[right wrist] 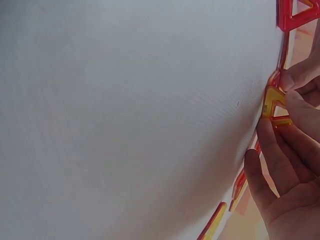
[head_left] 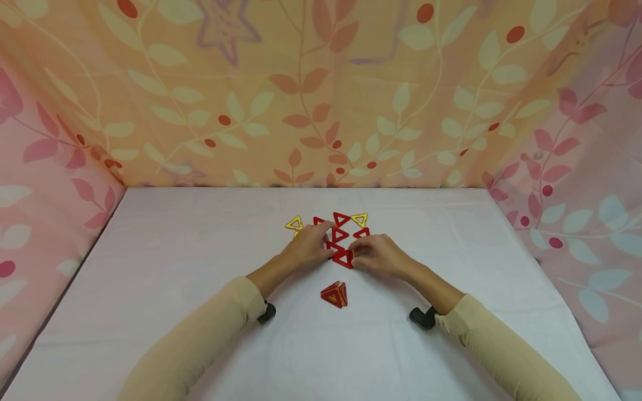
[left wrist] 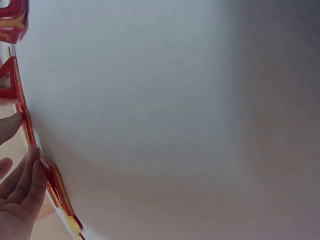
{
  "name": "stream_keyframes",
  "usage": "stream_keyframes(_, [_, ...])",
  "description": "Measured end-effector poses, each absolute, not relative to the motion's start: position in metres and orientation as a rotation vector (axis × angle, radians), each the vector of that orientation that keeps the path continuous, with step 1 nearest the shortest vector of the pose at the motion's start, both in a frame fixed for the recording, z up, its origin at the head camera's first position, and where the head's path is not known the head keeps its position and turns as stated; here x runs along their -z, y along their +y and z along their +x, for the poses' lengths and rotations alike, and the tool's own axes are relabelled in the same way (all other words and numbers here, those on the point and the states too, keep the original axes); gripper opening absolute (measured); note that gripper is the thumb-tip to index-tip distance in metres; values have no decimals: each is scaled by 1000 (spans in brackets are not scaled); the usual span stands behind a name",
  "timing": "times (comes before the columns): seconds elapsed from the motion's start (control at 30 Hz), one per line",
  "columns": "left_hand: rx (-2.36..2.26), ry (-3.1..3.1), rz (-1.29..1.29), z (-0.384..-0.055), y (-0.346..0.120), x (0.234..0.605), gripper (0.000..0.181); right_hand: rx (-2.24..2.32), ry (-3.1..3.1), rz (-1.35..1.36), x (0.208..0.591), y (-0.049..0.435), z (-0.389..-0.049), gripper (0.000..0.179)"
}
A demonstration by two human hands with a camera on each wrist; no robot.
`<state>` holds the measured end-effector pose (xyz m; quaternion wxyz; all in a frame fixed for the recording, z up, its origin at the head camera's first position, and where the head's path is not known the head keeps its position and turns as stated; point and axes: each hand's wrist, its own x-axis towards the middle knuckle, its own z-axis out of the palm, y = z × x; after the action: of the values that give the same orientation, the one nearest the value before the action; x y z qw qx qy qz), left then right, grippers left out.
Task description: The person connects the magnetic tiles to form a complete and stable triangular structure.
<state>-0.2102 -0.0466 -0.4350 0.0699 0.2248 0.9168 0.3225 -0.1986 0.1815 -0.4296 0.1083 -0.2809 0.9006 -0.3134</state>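
Observation:
Flat triangular magnetic tiles lie in a cluster at mid-table in the head view. My right hand (head_left: 379,253) pinches a yellow triangle tile (right wrist: 268,107) between thumb and fingers, beside the nearest red triangle tile (head_left: 344,259). My left hand (head_left: 308,243) reaches over the cluster's left side, its fairly straight fingers (left wrist: 31,172) touching the edges of red tiles. It covers part of another red tile (head_left: 318,221). More red tiles (head_left: 340,235) lie between the hands, and a further one (head_left: 362,233) shows just beyond my right hand.
Yellow triangle tiles lie at the far left (head_left: 294,223) and far right (head_left: 359,220) of the cluster. Nearer to me stands a compact pile of red triangle tiles (head_left: 334,294). White cloth (head_left: 200,234) covers the table, with patterned curtains (head_left: 301,100) around it.

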Motion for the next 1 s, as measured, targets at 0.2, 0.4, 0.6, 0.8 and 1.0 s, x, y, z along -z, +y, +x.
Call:
stream_keyframes(0.2, [-962, 2785, 656, -209, -44, 435, 56, 915, 2654, -825, 429, 181, -199, 30])
stream_keyframes(0.4, [-975, 2775, 640, -208, -42, 435, 56, 909, 2655, -825, 430, 182, -199, 30])
stream_keyframes(0.6, [-983, 2786, 658, -207, -41, 436, 55, 912, 2652, -823, 430, 181, -198, 30])
stream_keyframes(0.8, [-983, 2792, 651, -207, -41, 437, 55, 912, 2655, -826, 429, 181, -197, 30])
stream_keyframes(1.0, [-1008, 2768, 658, -208, -44, 437, 55, 914, 2654, -808, 429, 181, -197, 31])
